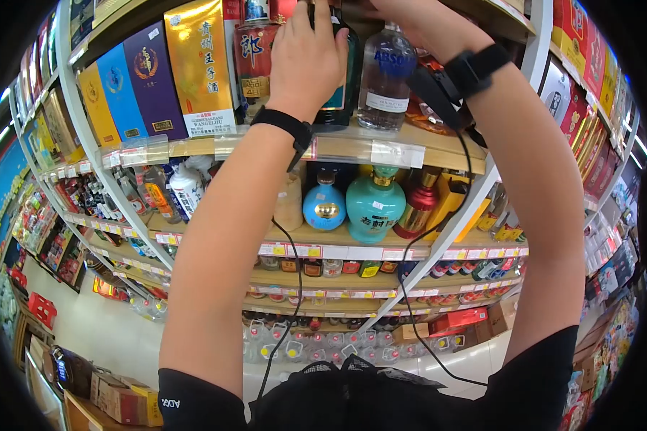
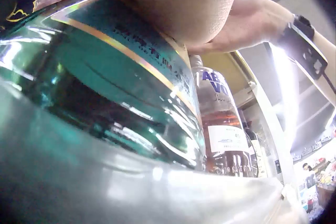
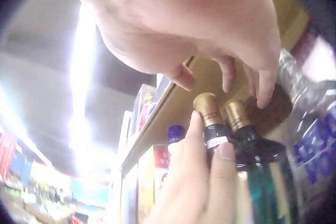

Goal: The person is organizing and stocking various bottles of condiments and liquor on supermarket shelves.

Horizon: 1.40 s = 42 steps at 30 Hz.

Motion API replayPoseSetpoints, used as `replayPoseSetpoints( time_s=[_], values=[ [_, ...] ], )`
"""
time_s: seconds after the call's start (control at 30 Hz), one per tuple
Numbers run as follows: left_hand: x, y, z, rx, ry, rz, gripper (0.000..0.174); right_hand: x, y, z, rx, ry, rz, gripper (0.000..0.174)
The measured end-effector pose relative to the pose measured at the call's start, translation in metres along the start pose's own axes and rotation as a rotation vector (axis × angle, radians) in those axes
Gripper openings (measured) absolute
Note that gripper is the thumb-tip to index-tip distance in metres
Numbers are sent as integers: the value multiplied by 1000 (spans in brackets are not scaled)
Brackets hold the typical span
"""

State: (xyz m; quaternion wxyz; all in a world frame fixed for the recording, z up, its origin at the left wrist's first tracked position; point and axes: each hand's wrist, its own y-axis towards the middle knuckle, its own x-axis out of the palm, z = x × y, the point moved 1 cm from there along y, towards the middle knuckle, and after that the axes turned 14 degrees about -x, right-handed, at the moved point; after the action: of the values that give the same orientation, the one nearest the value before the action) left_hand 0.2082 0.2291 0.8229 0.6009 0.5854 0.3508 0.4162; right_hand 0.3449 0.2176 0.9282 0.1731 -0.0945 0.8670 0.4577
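Observation:
My left hand (image 1: pixel 305 68) is raised to the upper shelf, against the front of a green glass bottle (image 1: pixel 351 79). In the right wrist view its thumb and forefinger hold that bottle by the dark neck, just below the gold cap (image 3: pixel 206 103). A second gold-capped green bottle (image 3: pixel 265 176) stands right beside it. Over both caps hangs my right hand (image 3: pixel 194 29), fingers bent loosely downward with nothing between them. The clear Absolut bottle (image 1: pixel 387 79) stands to the right of the green ones. Large in the left wrist view is the green bottle's lower body (image 2: pixel 105 103).
Left of the hands stand a red-labelled bottle (image 1: pixel 255 61) and a gold box (image 1: pixel 200 65). A clear plastic strip (image 1: pixel 338 149) lines the shelf's front edge. Below it are a blue bottle (image 1: pixel 325 205) and a turquoise bottle (image 1: pixel 376 208). Black cables (image 1: pixel 292 287) hang from both wrists.

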Motion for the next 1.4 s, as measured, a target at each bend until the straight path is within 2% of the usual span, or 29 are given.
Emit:
replayPoseSetpoints(
  time_s=[0.03,0.07,0.1,0.13,0.17,0.2,0.23,0.27,0.33,0.4,0.47,0.5,0.53,0.6,0.73,0.83,0.93,0.97,1.1,1.2,1.33,1.4],
  values=[
    [2,-2,0,-17,17,-38,74,-9,2,8,-205,-536,-26,38],
    [3,-3,-1,-33,34,-77,77,-9,-20,-5,-241,-713,28,33],
    [7,-5,-2,7,72,-33,83,-11,-37,-7,-339,-834,-36,32],
    [-1,0,3,-43,35,-142,87,-15,-47,-6,-445,-948,-102,31],
    [-8,3,4,5,47,-154,88,-21,-54,-2,-434,-949,-102,31],
    [-11,4,4,53,58,-165,89,-25,-61,3,-496,-1047,-196,34],
    [-10,5,1,55,102,-171,81,-26,-66,8,-567,-1140,-292,38],
    [-9,5,-2,56,102,-173,81,-28,-69,12,-566,-1139,-292,38],
    [2,12,-6,219,145,-113,56,-38,-72,16,-690,-1283,-262,48],
    [11,12,-10,175,122,-149,53,-38,-86,1,-597,-1298,-285,64],
    [12,8,-11,139,136,-157,51,-43,-81,36,-686,-1340,-239,72],
    [11,10,-11,129,164,-186,53,-39,-82,48,-710,-1406,-144,68],
    [11,11,-11,130,149,-182,54,-35,-76,54,-677,-1392,-175,84],
    [9,7,-8,101,180,-215,56,-31,-84,58,-514,-1335,-222,94],
    [7,5,-6,88,175,-236,57,-27,-93,64,-480,-1282,-208,99],
    [9,7,-1,57,181,-275,58,-31,-94,70,-476,-1213,-266,110],
    [11,13,-1,76,189,-255,60,-30,-92,71,-566,-1298,-235,110],
    [11,9,-4,90,177,-227,61,-28,-97,72,-525,-1298,-301,111],
    [10,8,-5,74,171,-251,61,-26,-94,72,-558,-1413,-355,113],
    [10,11,-8,102,186,-216,60,-29,-92,77,-645,-1386,-291,113],
    [10,12,-3,92,188,-224,60,-31,-91,78,-632,-1380,-277,113],
    [9,10,-5,87,187,-236,60,-29,-92,76,-576,-1350,-332,113]
  ],
)
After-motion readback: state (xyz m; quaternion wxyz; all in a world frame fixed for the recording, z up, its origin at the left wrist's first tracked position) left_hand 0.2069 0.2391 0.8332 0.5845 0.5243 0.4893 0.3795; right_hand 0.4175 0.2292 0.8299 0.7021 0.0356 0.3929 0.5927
